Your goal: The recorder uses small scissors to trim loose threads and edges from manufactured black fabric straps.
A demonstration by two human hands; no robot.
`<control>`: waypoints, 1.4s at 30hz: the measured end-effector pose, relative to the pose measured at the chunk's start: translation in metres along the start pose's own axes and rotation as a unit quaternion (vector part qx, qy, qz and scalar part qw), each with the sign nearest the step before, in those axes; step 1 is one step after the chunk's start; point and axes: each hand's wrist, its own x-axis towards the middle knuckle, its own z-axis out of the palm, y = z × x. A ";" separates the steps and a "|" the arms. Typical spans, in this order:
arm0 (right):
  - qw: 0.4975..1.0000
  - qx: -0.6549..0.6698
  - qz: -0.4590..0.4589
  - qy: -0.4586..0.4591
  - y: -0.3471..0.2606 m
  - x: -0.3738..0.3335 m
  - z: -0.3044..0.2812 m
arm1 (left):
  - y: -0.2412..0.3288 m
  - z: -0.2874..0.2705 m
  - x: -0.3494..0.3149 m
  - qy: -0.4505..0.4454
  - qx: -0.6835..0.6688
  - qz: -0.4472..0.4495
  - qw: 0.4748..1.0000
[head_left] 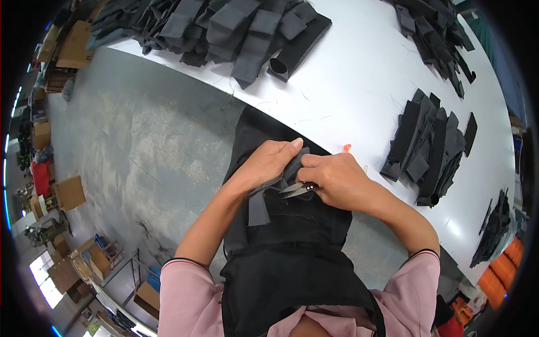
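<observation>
In front of my body, over the black apron [292, 224], both hands meet at a dark grey fabric strip [259, 209]. My left hand [272, 162] is closed on the strip, its thumb pressing along the top edge, while one end hangs down below the fingers. A pair of thread snips [297, 190] sits in my right hand [335, 177], blades pointing left and spread slightly apart beside the strip. The right thumb and forefinger are pinched at the strip's upper part; whether they grip it is hard to make out.
Past my hands a white table [337, 106] slants away to the right. A large heap of dark fabric strips [224, 33] lies at its far left, with smaller bundles [426, 149] on the right. A small orange item [347, 148] rests near the edge. Cardboard boxes [70, 192] stand on the grey floor.
</observation>
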 end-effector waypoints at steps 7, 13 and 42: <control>0.960 0.192 0.132 0.153 0.018 -0.024 0.020 | -0.010 0.000 0.007 0.086 0.128 0.064 0.986; 0.778 0.500 0.242 0.293 0.013 -0.039 0.014 | -0.007 0.004 0.006 0.129 0.213 0.070 0.966; 0.758 0.477 0.253 0.365 0.016 -0.031 0.038 | -0.007 0.009 -0.007 0.203 0.320 0.143 0.914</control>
